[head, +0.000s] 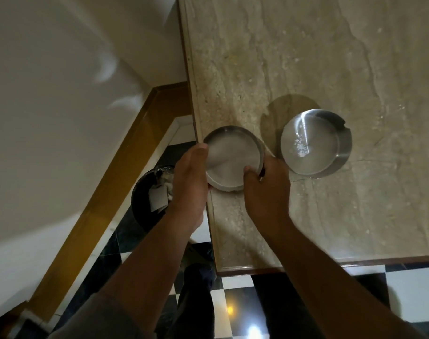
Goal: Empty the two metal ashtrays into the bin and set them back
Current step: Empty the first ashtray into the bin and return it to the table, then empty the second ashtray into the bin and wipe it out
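1. Both forearms extend from the lower frame edge.
2. Left hand (190, 182) and right hand (266, 184) clasp the near metal ashtray (230, 157) at the marble surface (306, 57) edge.
3. Second metal ashtray (314, 141) rests just beside it, holding pale residue.
4. Black bin (147, 192) stands on the checkered floor (235, 285) below.
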`<state>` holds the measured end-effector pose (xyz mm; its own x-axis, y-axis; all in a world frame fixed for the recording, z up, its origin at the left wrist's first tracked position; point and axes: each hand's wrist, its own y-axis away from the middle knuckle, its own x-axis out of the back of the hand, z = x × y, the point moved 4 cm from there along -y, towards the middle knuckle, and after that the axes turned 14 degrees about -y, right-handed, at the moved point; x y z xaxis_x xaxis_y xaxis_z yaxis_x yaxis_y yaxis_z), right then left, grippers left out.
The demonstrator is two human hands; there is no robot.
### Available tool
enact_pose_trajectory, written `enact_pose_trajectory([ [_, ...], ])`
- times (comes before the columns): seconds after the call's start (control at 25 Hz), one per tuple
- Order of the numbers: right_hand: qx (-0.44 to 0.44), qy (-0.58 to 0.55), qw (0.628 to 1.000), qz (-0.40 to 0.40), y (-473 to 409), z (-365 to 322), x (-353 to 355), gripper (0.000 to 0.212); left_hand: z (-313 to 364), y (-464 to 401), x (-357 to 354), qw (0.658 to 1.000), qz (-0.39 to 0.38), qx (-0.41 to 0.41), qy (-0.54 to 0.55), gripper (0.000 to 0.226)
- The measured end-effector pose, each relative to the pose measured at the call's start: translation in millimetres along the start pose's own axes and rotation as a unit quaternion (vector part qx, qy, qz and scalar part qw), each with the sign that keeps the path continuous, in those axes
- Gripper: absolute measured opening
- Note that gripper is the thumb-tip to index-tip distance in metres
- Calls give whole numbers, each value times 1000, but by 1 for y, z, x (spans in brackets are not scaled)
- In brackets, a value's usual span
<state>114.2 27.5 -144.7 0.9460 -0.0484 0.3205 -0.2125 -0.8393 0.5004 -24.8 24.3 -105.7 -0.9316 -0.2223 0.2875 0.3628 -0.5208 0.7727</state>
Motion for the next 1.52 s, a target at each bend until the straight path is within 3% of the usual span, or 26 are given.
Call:
enact_pose_trajectory([
  [0.32, -22, -62, 998, 14, 13, 7, 2, 38, -9, 8, -3, 1000, 6, 16, 4, 18],
  [0.52, -115, -89, 989, 21, 34, 29, 23, 36, -46, 33, -9, 995, 39, 88, 33, 12],
  [0.76, -192, -171, 958, 126, 42, 47, 85, 29, -69, 64, -64, 987, -50, 139, 56, 43],
  [1.0, -162, -212, 950, 160, 10, 37, 119, 12, -47, 67, -103, 990, -86, 100, 40, 42],
  [1.24, -122, -176, 965, 149, -28, 23, 126, 11, -16, 51, -131, 992, -106, 59, 30, 51],
  [1.4, -105, -129, 978, 122, -41, 22, 127, 34, -6, 41, -141, 992, -111, 58, 20, 49],
  [1.52, -105, -106, 981, 122, -43, 20, 132, 33, -4, 41, -140, 990, -115, 79, 37, 46],
])
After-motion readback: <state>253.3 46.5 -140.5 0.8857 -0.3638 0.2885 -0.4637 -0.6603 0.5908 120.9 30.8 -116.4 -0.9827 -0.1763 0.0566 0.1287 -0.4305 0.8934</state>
